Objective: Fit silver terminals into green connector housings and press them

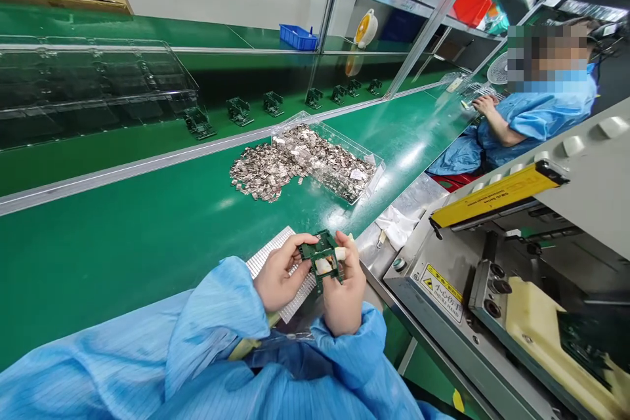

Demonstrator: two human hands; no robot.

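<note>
In the head view, the left hand pinches one edge of a dark-green part between thumb and fingers, while the right hand curls around its other side; neither hand is spread. The part sits between them, above a gridded white sheet, probably gripped from both sides to keep it steady. Beyond, loose metal pieces lie heaped beside a clear tray of more on the green counter, seemingly within easy reach. Similar green parts stand spaced out past a metal rail, perhaps to keep them apart.
</note>
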